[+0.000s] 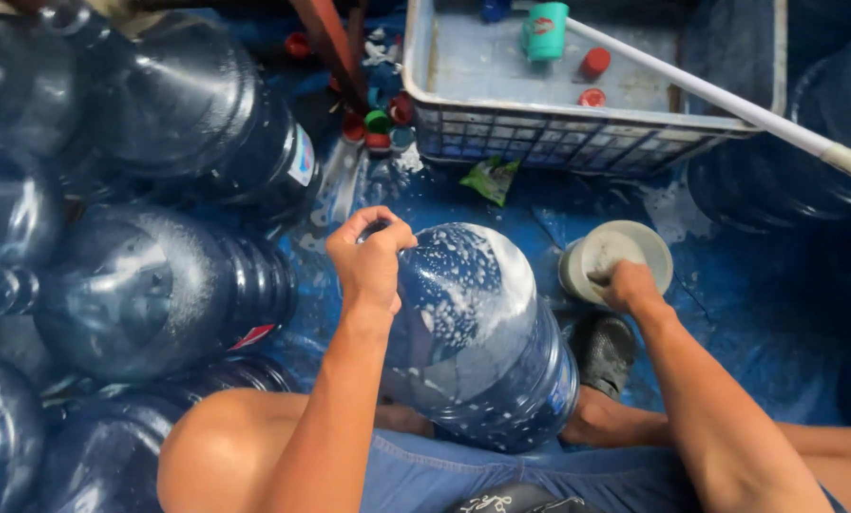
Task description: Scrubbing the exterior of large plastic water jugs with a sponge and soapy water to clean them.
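A large dark blue water jug (478,332) lies tilted between my knees, its side streaked with white foam. My left hand (370,256) grips the jug's neck end at the top. My right hand (625,285) reaches into a small round grey bowl (625,245) on the wet blue floor, fingers closed around something I cannot make out inside it.
Several more blue jugs (150,285) are piled at the left, and others stand at the right (824,142). A pale plastic crate (577,142) at the top holds a teal cup (545,28) and red caps. A white pole (729,100) crosses it. Loose caps (378,122) lie nearby.
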